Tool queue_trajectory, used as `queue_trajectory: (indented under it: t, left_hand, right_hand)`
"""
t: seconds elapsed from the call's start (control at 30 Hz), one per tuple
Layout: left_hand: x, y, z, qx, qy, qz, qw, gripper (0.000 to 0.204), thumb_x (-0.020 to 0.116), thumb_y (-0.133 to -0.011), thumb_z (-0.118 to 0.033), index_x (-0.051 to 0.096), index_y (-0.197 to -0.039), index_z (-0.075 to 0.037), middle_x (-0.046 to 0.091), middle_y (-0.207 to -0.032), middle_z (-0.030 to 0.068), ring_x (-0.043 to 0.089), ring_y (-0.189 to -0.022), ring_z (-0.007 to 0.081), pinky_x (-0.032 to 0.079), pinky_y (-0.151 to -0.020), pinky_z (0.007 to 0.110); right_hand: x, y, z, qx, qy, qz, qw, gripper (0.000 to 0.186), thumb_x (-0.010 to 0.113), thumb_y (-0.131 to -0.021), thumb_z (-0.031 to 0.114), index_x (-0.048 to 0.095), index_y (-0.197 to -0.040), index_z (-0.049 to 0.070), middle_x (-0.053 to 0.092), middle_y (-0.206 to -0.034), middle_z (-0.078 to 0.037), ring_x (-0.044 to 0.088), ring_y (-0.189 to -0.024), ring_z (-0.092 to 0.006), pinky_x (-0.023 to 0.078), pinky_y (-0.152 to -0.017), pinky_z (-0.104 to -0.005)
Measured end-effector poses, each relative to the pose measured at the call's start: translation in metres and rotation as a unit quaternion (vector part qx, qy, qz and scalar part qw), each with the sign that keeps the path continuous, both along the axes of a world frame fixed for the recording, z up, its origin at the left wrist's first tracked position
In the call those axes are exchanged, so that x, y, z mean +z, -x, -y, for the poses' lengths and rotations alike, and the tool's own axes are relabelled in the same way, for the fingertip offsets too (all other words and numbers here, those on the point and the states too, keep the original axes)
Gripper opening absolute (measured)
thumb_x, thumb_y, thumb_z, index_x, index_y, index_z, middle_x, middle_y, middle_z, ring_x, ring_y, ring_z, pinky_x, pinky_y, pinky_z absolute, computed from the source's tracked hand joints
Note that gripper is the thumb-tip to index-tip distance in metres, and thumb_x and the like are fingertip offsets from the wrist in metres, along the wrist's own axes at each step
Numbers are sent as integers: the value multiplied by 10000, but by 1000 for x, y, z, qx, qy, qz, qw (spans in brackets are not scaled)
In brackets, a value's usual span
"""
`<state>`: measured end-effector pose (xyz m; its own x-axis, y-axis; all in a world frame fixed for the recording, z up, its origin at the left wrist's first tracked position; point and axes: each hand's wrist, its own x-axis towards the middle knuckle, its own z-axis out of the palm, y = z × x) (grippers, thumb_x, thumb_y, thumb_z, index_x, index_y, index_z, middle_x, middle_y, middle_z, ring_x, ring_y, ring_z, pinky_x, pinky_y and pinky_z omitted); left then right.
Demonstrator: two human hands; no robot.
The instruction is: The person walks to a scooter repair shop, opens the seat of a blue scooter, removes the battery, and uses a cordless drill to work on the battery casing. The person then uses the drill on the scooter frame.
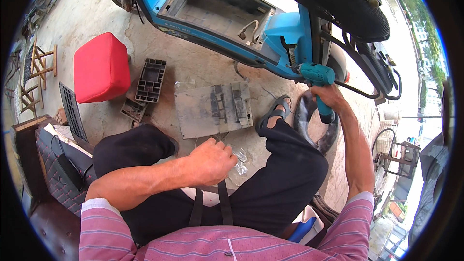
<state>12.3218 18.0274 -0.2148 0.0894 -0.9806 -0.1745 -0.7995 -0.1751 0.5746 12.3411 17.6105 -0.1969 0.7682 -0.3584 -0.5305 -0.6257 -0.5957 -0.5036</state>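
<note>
A teal cordless drill [315, 73] is in my right hand [327, 95], its fingers wrapped round the grip. The drill's nose points left, close to the lower rear body of a blue electric scooter [287, 26], beside a coil spring [292, 57]. Whether the bit touches the scooter cannot be made out. My left hand [212, 160] is closed in a fist in front of my lap, back of the hand up; what it holds, if anything, is hidden. The scooter's open floor compartment [212, 2] shows a cable with a connector [249, 30] at its rear end.
A dusty flat panel [195, 112] lies on the ground between my feet, with crumpled clear plastic [240, 160] nearer me. Left of it are a black compartment tray [151, 79] and a red cushioned stool [100, 67]. A dark tyre [304, 111] lies beside my right foot.
</note>
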Motion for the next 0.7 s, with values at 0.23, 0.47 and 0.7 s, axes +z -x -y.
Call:
queue_trajectory:
  t: [0.23, 0.47, 0.7]
  left_hand:
    - [-1, -2, -4, 26, 63, -2, 998, 198, 670, -734, -186, 631, -842, -23, 610, -796, 124, 623, -749, 279, 450, -674, 397]
    - [1, -6, -6, 20, 51, -17, 998, 210, 682, -732, -174, 622, -866, -23, 606, -814, 128, 619, -766, 283, 442, -676, 403]
    - [1, -7, -5, 13, 20, -19, 1000, 307, 733, -746, -256, 598, -916, -38, 589, -835, 108, 598, -813, 281, 448, -708, 407]
  right_hand:
    - [1, -14, -6, 2, -13, -5, 1000, 160, 633, -766, 134, 638, -857, 1, 626, -694, -53, 608, -621, -136, 485, -596, -304]
    - [9, -20, -3, 7, -8, -28, 1000, 137, 623, -763, 125, 636, -815, -1, 620, -670, -55, 603, -606, -139, 487, -600, -307]
    - [7, -23, 5, 25, -10, -32, 999, 129, 614, -741, 127, 615, -732, -2, 616, -653, -55, 593, -595, -139, 478, -604, -306]
